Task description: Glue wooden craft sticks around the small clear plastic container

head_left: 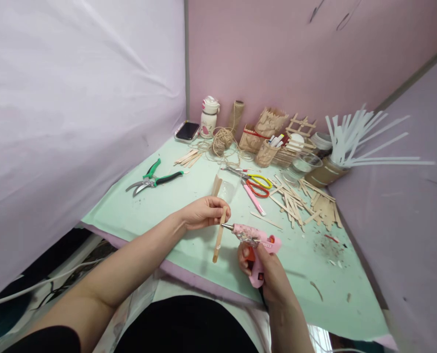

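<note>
My left hand [208, 213] pinches a flat wooden craft stick [218, 239] by its upper part, above the table. A pink hot glue gun [257, 237] is in my right hand [266, 264], fingers wrapped round its grip and orange trigger. Its metal nozzle touches or nearly touches the stick's face; I cannot tell which. A whitish spot shows low on the stick. Just beyond my left hand are a clear plastic piece [226, 190] and another wooden piece [217, 185], partly hidden by my fingers.
Green-handled pruning shears [150, 181] lie left. Scissors [257, 182] and a pink cutter [254, 198] lie beyond the glue gun. Loose sticks [290, 203] spread right. Behind stand a twine ball [223, 141], a bottle [208, 117], a phone [187, 131], a pen cup [267, 153] and white strips [351, 135].
</note>
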`<move>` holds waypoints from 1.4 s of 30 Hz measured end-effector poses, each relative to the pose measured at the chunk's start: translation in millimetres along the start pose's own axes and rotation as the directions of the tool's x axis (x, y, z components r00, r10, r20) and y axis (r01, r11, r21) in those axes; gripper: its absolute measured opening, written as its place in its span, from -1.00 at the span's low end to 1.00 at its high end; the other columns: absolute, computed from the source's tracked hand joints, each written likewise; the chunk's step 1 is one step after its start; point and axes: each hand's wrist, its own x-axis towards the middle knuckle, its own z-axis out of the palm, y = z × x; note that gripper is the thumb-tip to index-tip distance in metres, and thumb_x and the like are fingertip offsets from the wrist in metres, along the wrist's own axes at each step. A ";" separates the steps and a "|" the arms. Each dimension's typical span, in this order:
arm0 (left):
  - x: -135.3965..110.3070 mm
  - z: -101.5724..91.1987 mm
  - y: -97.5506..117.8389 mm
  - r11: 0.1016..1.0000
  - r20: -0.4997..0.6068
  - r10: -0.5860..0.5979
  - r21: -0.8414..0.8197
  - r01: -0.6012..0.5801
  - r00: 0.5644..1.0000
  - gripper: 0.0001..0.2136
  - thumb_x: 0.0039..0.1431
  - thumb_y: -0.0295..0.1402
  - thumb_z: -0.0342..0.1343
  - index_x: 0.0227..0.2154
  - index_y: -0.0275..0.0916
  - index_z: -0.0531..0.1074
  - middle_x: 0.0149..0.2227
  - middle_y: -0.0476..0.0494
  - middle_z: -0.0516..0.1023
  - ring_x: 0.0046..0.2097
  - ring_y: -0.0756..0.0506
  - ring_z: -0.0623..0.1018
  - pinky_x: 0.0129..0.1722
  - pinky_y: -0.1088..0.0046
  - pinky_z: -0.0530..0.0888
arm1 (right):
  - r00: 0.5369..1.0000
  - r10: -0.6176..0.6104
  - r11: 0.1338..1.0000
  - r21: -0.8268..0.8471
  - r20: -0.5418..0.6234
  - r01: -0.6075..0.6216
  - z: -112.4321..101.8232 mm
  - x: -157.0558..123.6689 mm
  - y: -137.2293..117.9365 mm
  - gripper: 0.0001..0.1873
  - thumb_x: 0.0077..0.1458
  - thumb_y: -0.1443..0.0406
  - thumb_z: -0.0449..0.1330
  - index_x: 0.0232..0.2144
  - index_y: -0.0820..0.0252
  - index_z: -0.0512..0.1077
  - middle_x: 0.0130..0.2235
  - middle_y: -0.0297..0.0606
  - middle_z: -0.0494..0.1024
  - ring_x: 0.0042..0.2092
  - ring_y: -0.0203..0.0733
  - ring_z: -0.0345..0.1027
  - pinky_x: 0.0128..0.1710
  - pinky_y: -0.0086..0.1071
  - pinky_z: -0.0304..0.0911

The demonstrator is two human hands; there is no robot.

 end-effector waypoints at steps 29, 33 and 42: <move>-0.4 -0.4 -0.1 0.999 -0.003 0.005 0.033 -0.005 1.000 -0.62 -0.26 -0.15 0.46 -0.53 -0.39 0.52 -0.52 -0.05 0.44 -0.48 0.09 0.33 -0.45 0.59 0.29 | 0.997 0.059 0.997 -0.046 -0.046 -0.061 -0.2 -4.4 -1.1 -0.50 -0.03 -0.10 0.26 -0.57 0.21 0.35 -0.51 -0.32 0.32 -0.50 -0.31 0.09 -0.55 -0.41 -0.05; -1.2 0.2 2.6 0.999 -0.047 0.033 0.013 -0.032 0.998 -0.62 -0.27 -0.16 0.47 -0.53 -0.38 0.51 -0.52 -0.04 0.43 -0.47 0.10 0.33 -0.47 0.60 0.25 | 0.996 0.084 0.993 -0.089 -0.005 -0.084 -4.5 -8.1 1.1 -0.52 0.01 -0.09 0.24 -0.55 0.21 0.38 -0.50 -0.33 0.34 -0.52 -0.32 0.10 -0.52 -0.41 -0.05; -1.4 -2.8 5.6 0.993 -0.061 0.074 -0.088 -0.079 0.995 -0.64 -0.26 -0.22 0.48 -0.50 -0.39 0.51 -0.56 -0.02 0.39 -0.48 0.11 0.34 -0.51 0.64 0.18 | 0.988 0.154 0.976 -0.158 0.024 -0.148 -8.2 -15.9 -2.3 -0.50 -0.02 -0.10 0.26 -0.57 0.24 0.40 -0.53 -0.34 0.34 -0.52 -0.31 0.15 -0.50 -0.40 -0.05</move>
